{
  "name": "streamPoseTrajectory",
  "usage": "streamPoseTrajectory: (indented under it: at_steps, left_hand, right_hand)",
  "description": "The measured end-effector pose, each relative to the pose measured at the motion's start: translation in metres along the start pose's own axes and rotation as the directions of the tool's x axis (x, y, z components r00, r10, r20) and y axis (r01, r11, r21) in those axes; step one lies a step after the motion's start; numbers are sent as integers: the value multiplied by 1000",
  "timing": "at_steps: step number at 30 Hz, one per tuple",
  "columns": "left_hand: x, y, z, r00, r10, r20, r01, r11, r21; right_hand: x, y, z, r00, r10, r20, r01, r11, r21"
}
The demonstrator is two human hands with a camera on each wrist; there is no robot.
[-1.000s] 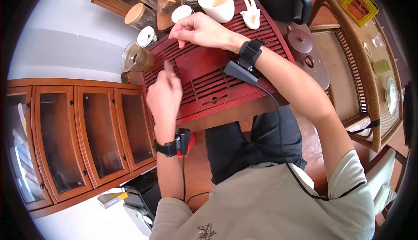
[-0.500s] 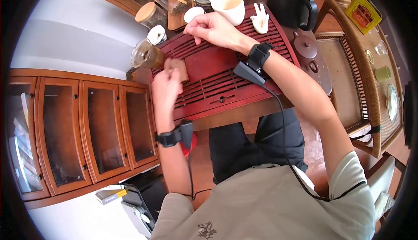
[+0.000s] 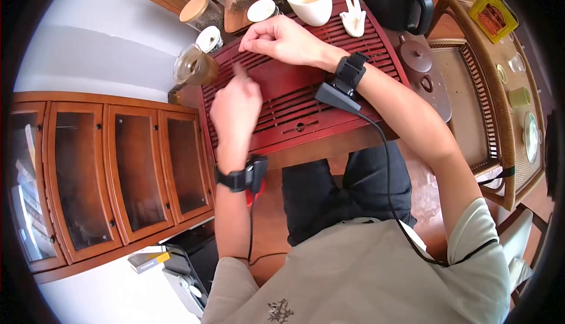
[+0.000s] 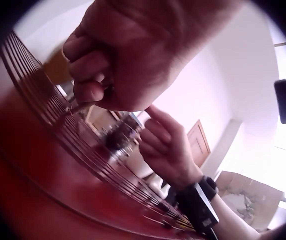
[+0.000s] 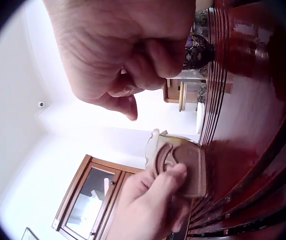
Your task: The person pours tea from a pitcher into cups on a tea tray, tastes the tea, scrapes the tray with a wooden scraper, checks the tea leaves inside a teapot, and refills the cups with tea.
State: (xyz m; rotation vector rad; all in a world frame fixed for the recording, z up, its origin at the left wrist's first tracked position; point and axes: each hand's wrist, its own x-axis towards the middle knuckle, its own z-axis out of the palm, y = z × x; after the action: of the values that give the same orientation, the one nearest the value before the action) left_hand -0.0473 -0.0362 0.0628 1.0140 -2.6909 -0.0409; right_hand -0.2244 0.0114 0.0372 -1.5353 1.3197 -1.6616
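My left hand [image 3: 235,109] is above the left part of a red slatted tea tray [image 3: 279,142]. It pinches a flat brown square coaster [image 5: 192,159] with a curved line carved on its face; from the head this is only a blur. My right hand [image 3: 282,40] hovers over the tray's far side, fingers loosely curled, with nothing seen in them. Beyond those fingers in the right wrist view is a dark patterned object [image 5: 198,52], hidden from the head camera. A glass pitcher [image 3: 200,68] of brown liquid stands at the tray's left edge, near the left hand.
At the tray's back stand a white pouring cup [image 3: 312,9] and a white hand-shaped figure [image 3: 353,18]. White cups and tea jars [image 3: 203,12] line the back left. On the right are a black kettle [image 3: 394,0], a brown teapot [image 3: 415,59] and a rattan stand [image 3: 500,118].
The coaster, seen flat in my left hand half a second ago, is now turned to a blur. My left hand has shifted slightly right; the right hand stays over the tray.
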Motion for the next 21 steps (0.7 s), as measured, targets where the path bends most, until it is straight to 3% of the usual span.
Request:
streamPoseTrajectory:
  at_steps: [1,3,5,7,9,11,13,14,17,21]
  left_hand:
    - [3,17,1,998,-27,64,20,995,101]
    - [12,34,2,997,0,72,1,1000,-12]
    - [28,32,16,987,24,159,33,936,-350]
    - [32,35,12,988,22,151,33,934,-355]
    - [32,25,5,965,-18,260,146,865,-481]
    - [28,-5,10,961,-97,260,225,818,-529]
    - [17,-34,1,927,-225,299,357,774,-524]
    - [11,-49,-5,911,-280,303,407,734,-544]
    - [-8,-95,-10,853,-427,300,520,652,-551]
    - [-24,-102,-20,855,-465,230,518,748,-414]
  right_hand:
    - [-2,-6,-2,999,35,5,-35,999,-23]
    - [-1,-4,-3,1000,17,10,-17,1000,13]
    - [0,-3,-4,1000,-27,-14,26,998,-56]
    - [0,-1,-5,998,-65,-16,64,996,-56]
    - [-1,1,-5,1000,-5,-18,5,1000,-9]
    - [-3,3,-1,1000,19,-4,-19,999,45]
    - [1,2,2,999,-23,-47,26,998,57]
    - [-1,-2,-2,999,47,9,-47,999,-8]
    - [-1,-2,-1,1000,13,-2,-13,998,-65]
    - [-3,-16,0,992,120,33,-118,990,-73]
